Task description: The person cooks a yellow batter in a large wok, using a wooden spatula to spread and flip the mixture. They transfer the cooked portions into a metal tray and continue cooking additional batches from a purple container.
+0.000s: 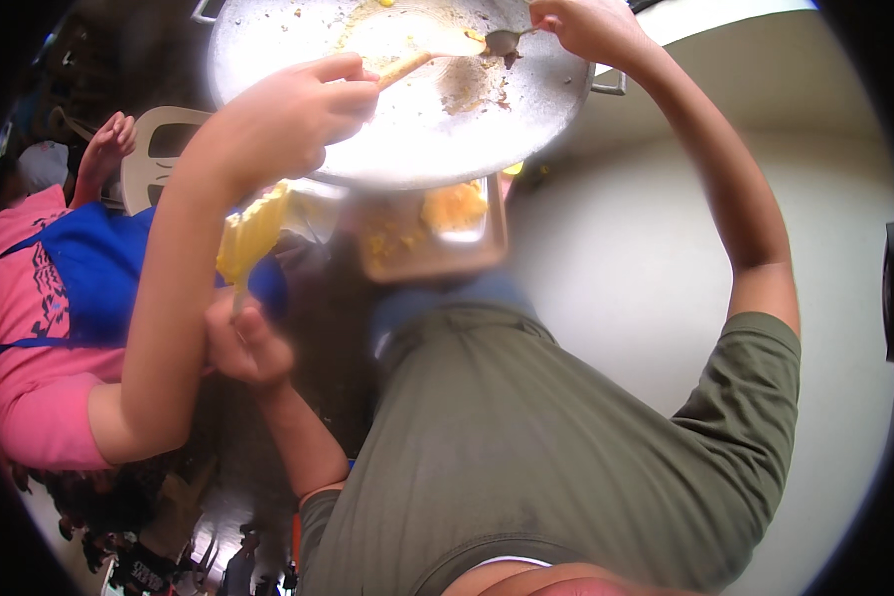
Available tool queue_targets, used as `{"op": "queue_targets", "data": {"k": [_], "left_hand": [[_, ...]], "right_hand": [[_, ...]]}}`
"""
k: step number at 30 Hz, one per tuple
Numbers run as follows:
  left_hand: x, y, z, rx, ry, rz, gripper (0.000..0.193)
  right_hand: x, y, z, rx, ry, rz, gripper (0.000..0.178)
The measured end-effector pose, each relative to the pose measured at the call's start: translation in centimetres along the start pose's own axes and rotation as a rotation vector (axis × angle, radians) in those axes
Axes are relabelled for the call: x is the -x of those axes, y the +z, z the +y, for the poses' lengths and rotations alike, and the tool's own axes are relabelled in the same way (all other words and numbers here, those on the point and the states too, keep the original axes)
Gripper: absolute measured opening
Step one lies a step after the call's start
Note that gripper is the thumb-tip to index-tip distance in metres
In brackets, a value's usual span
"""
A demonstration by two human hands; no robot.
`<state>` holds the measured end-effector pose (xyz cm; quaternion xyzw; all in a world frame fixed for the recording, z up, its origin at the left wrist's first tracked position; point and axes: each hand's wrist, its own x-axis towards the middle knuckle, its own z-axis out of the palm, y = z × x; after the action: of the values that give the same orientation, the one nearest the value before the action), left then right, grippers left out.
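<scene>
Greasy round metal pan (417, 129) — right hand (586, 25) gripping metal spoon (502, 42)

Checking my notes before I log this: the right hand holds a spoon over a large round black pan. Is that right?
Not quite. The pan is silvery bare metal, not black, as the head view shows. The rest stands: it is large and round, and the right hand holds a spoon over it.
</scene>
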<state>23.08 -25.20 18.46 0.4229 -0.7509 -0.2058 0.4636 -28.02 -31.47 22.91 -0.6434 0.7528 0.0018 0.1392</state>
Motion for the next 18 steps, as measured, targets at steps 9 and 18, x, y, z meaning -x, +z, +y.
{"op": "queue_targets", "data": {"k": [9, 18], "left_hand": [[-0.2, 0.3, -0.3, -0.006, -0.036, 0.007, 0.036], [-1.3, 1.6, 0.1, 0.039, 0.017, -0.01, 0.035]], "right_hand": [[-0.4, 0.5, 0.4, 0.002, 0.03, -0.026, 0.019], [0.0, 0.4, 0.2, -0.038, -0.084, 0.044, 0.014]]}}
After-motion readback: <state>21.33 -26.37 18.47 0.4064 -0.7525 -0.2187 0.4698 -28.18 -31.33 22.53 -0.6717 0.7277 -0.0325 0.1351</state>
